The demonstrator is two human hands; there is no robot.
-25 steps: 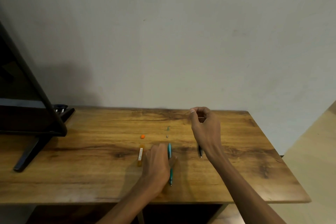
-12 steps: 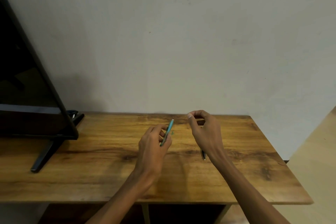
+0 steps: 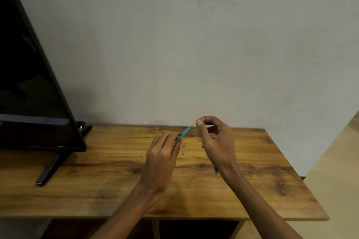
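L hand (image 3: 162, 158) gripped the teal pen barrel (image 3: 184, 133), fingers and thumb curled round its lower end, so only the upper part showed above the knuckles. Barrel was held off the table (image 3: 97, 190), tilted, w/ its free end pointing up and to the right toward the R hand (image 3: 217, 141). R hand was raised just beside it, thumb (image 3: 199, 123) and forefinger pinched on a thin rod (image 3: 193, 125), refill-like, which ran from the fingertips down to the barrel's open end. The other R fingers were curled loosely, leaving a gap under the pinch. Whether the rod's tip sat inside the barrel or only at its mouth, couldn't tell: too thin. Both hands hovered over the back-middle of the wooden top, near the wall (image 3: 194, 54). On the wood just below the barrel lay a small teal bit (image 3: 184, 144) and, a little nearer the camera, a small grey bit (image 3: 183, 153), apart from each other, touched by neither hand. A dark pen piece (image 3: 216, 171) lay on the table at the R wrist, partly hidden by it. At far left stood a black TV (image 3: 29, 83), screen dark, w/ one stand leg (image 3: 48, 169) resting on the tabletop, well apart from the hands. Below the front edge were dark open compartments (image 3: 194, 229) w/ a divider (image 3: 155, 229) btw them.
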